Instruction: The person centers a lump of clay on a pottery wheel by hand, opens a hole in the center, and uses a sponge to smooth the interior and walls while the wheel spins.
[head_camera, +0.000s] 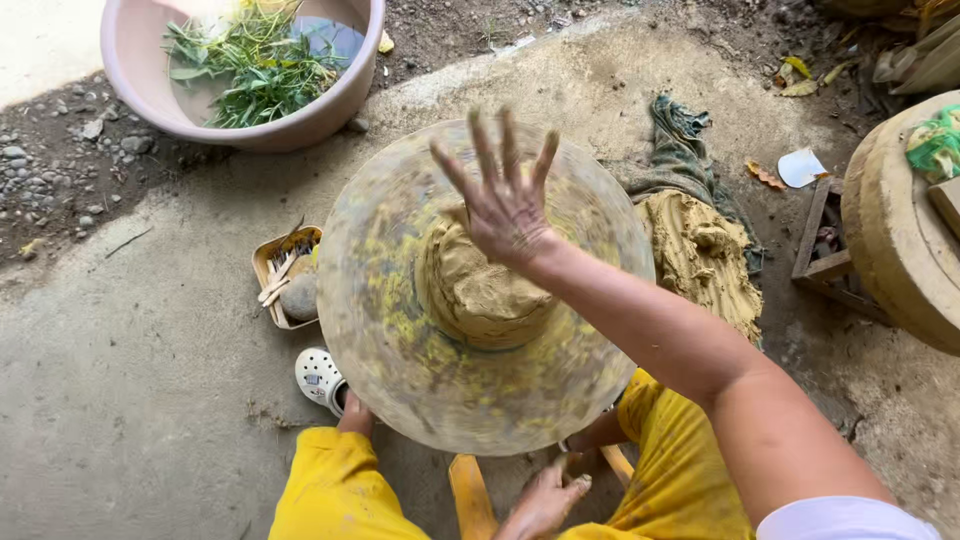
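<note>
Clay, wet and ochre, sits as a rough lump (478, 290) at the middle of a round potter's wheel (400, 380) whose smeared surface looks blurred, as though turning; the lump is centred there, where a spinning disc would keep it steady. The right hand (505, 205) hangs over the far side of the lump with its fingers (485, 150) spread wide and holding nothing, the palm down toward the clay (whether it touches I cannot tell). The left hand (545, 500) lies at the bottom of the frame below the wheel's near rim, between the knees in yellow trousers (335, 490), loosely curled and empty as far as shows. A larger heap of spare clay (700, 255) rests on a dark cloth (680, 150) right of the wheel, within the right arm's reach. Left of the wheel a small tray of wooden tools (285, 270) sits on the concrete floor (130, 370), beside a white clog (320, 378). A pink basin of water and green leaves (250, 70) stands at upper left, and a second wheel (900, 240) crowds the right edge
</note>
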